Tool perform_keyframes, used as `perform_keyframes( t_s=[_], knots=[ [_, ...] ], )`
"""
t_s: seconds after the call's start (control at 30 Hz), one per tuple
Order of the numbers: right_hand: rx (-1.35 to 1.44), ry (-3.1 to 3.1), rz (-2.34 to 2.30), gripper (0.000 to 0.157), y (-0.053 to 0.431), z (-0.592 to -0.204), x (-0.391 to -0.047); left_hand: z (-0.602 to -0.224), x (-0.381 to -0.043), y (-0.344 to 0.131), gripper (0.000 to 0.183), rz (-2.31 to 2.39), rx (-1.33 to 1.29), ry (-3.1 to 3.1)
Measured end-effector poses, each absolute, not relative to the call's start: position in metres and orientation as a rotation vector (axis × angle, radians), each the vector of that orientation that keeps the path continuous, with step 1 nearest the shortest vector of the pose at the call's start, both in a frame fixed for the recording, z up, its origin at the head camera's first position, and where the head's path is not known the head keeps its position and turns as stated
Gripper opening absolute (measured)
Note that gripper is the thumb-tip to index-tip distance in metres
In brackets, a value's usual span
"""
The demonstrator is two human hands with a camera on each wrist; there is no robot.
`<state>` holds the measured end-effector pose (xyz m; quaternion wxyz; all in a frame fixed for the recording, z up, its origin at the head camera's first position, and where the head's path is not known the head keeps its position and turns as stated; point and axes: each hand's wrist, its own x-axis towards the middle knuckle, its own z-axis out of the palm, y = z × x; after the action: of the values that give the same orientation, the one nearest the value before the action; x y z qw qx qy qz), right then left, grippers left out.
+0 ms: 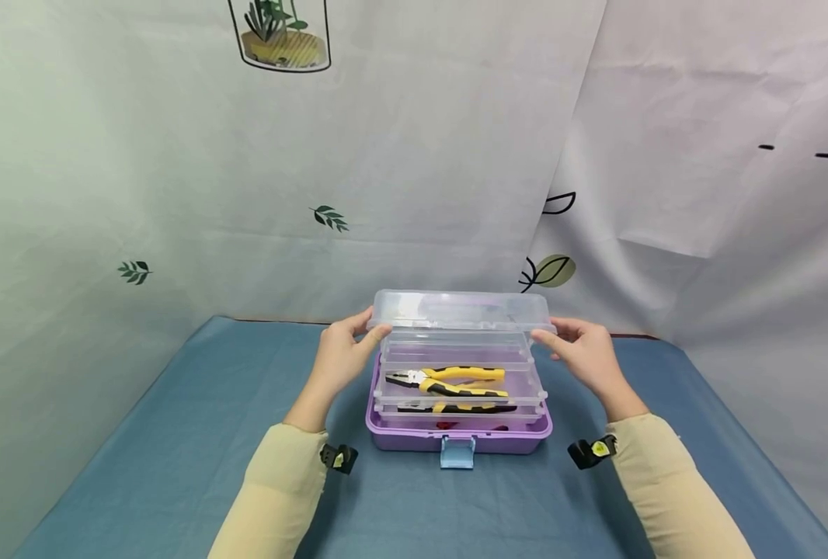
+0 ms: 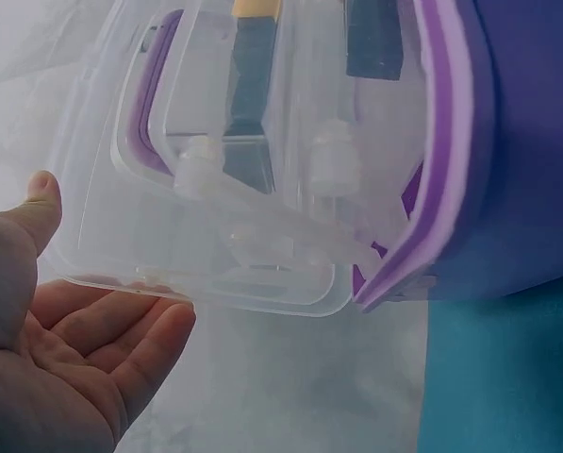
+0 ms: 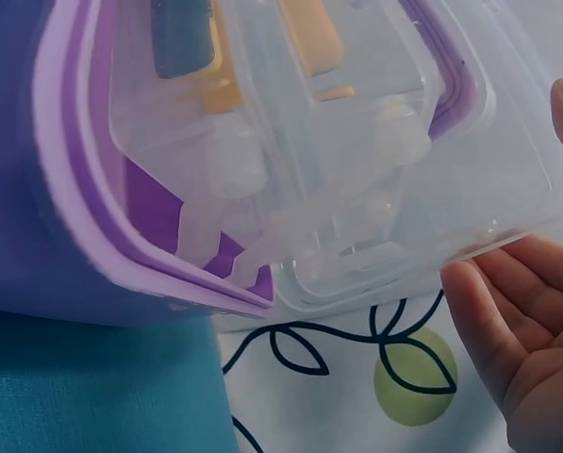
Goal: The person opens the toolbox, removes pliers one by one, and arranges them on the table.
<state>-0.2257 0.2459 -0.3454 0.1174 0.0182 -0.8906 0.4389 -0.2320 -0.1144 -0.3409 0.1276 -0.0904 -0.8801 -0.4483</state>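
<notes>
A purple toolbox point(image 1: 414, 442) stands with its clear lid point(image 1: 463, 307) tilted up at the back. My left hand point(image 1: 339, 361) holds the lid by its left end, thumb in front and fingers behind. At the opposite end my right hand point(image 1: 589, 359) grips the lid in the same way. Clear trays point(image 1: 407, 355) are raised in steps inside the box. Yellow-and-black pliers point(image 1: 466, 373) lie in one tray, and a second yellow-and-black tool point(image 1: 473, 408) shows in the tray below. Small red parts point(image 1: 446, 425) are partly hidden at the bottom.
A light blue latch point(image 1: 457, 454) hangs down at the box's front. The box rests on a blue cloth-covered table point(image 1: 246, 373), with a pale printed curtain point(image 1: 421, 155) close behind it. Clear tray hinge arms point(image 2: 290, 222) run along the box's end.
</notes>
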Motion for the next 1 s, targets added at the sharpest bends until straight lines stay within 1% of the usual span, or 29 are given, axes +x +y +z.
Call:
perform_keyframes(
  t_s=[0.57,0.87,1.0],
  knots=[
    [-0.007,-2.643,1.267,0.071,0.244,-0.336,-0.239,-0.336,-0.246,-0.111,0.062,-1.319,-0.218,-2.540],
    [-0.028,-2.671,1.308,0.070,0.244,-0.327,-0.244,-0.334,-0.252,-0.109,0.064,-1.354,-0.177,-2.563],
    [-0.028,-2.682,1.310,0.071,0.244,-0.325,-0.247,-0.336,-0.255,-0.110,0.065,-1.366,-0.207,-2.573]
  ],
)
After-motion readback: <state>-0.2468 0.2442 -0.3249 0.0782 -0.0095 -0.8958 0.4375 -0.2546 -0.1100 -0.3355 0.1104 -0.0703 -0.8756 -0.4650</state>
